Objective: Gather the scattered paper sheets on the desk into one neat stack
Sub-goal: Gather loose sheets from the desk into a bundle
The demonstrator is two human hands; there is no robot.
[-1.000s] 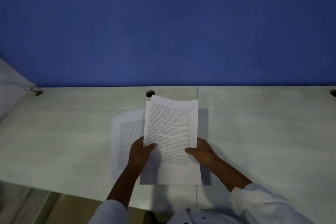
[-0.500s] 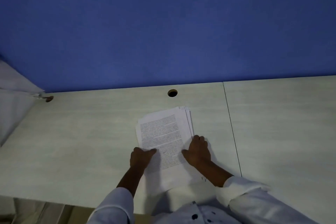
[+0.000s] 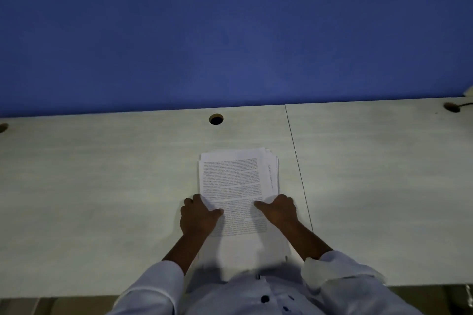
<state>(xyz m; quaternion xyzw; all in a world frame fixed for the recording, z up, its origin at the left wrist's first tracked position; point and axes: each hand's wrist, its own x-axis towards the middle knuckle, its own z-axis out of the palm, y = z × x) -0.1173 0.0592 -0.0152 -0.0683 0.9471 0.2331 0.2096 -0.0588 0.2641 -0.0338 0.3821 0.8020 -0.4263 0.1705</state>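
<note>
A stack of printed paper sheets [image 3: 234,179] lies flat on the pale desk [image 3: 102,186], just left of the desk seam. Several lower sheets stick out a little along the stack's right and far edges. My left hand [image 3: 198,215] grips the stack's left edge, thumb on the top page. My right hand [image 3: 279,210] grips the right edge, thumb also on the top page. The near end of the stack is in shadow between my forearms.
A blue wall [image 3: 230,33] rises behind the desk. Cable holes sit at the back edge: centre [image 3: 216,119], far left [image 3: 3,127], far right [image 3: 451,107]. A seam [image 3: 298,169] divides the desk into two panels.
The sheets I held raised have come down onto the sheet lying on the desk. Both hands now hold the combined stack flat at its sides, squarer than half a second ago.
</note>
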